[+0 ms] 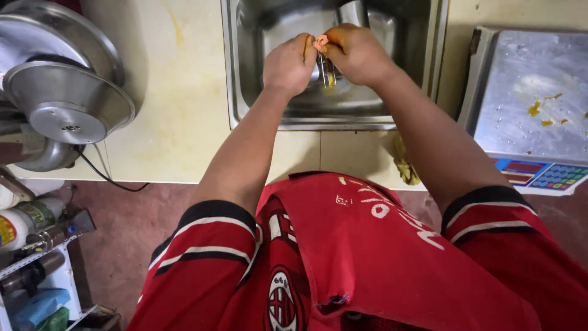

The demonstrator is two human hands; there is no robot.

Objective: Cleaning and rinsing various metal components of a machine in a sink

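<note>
Head view: I see both hands over the steel sink. Left hand and right hand are each curled tight on a small metal tool w/ orange handle, held between them above the basin. Scale sits at right, steel bowls at left.

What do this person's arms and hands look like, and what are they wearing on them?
Both arms are bare from the short sleeves down. The sleeves are red with black cuffs edged by thin white stripes. The left hand and right hand wear no gloves; no rings or watch show.
</note>
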